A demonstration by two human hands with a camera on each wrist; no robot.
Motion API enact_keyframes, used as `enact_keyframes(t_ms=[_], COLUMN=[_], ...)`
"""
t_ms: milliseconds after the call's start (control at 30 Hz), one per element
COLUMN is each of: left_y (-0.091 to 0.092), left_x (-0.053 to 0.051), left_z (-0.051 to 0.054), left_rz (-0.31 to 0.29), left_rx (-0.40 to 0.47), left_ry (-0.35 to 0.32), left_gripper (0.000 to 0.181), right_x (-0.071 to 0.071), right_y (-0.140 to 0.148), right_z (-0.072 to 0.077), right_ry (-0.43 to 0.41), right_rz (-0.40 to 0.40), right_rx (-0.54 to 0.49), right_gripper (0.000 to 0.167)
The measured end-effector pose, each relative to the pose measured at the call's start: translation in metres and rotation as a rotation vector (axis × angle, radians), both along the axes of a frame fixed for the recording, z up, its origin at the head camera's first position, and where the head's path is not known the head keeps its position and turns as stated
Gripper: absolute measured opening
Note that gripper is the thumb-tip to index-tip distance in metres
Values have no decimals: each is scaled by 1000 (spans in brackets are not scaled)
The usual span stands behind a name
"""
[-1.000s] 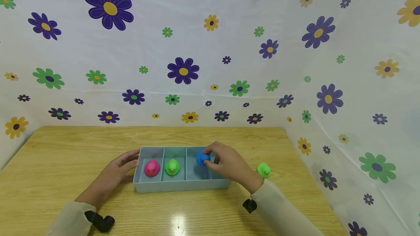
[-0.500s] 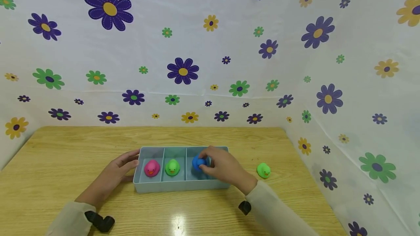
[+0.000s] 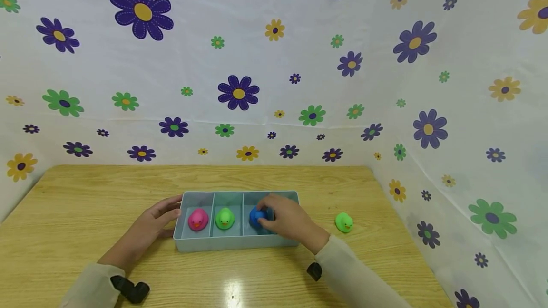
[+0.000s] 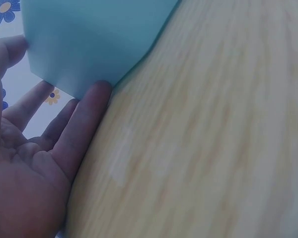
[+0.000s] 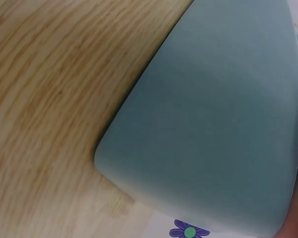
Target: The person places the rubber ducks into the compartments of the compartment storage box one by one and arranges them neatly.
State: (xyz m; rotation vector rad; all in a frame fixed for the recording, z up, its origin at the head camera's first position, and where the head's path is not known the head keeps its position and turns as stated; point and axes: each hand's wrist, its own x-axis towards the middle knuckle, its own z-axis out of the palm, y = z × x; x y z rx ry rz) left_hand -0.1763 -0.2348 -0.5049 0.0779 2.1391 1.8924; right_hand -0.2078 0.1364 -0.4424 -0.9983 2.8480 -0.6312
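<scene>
A blue-grey divided tray (image 3: 218, 244) stands on the table. In its left compartment sits a pink rubber duck (image 3: 198, 220), and a green rubber duck (image 3: 224, 218) sits in the one beside it. My right hand (image 3: 287, 217) reaches over the front wall and holds a blue rubber duck (image 3: 256, 217) low in the third compartment, thumb and fingers covering its right side. At the tray's left end my left hand (image 3: 151, 220) rests its fairly straight fingers (image 4: 84, 129) against the outer wall (image 4: 89, 44). From the right wrist only the tray's outer wall (image 5: 198, 119) shows, with a sliver of hand.
Another green duck (image 3: 344, 222) lies on the wooden table (image 3: 107, 189) to the right of the tray. Behind and at the right side hangs a white flowered cloth (image 3: 192, 61).
My right hand has moved left and down with the blue duck, away from the divider and lower into the third compartment. The left hand has stayed in place.
</scene>
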Motion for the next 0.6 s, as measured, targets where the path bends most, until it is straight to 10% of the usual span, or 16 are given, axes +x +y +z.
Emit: enact_keyframes(t_ms=[600], left_y=[-1], left_x=[-3], left_z=[-4], left_rz=[4], left_rx=[-12], left_ry=[-2], left_gripper=[68], right_x=[1], right_y=[-9], right_z=[1], right_ry=[-14], right_rz=[-25], right_rx=[60], right_gripper=[21])
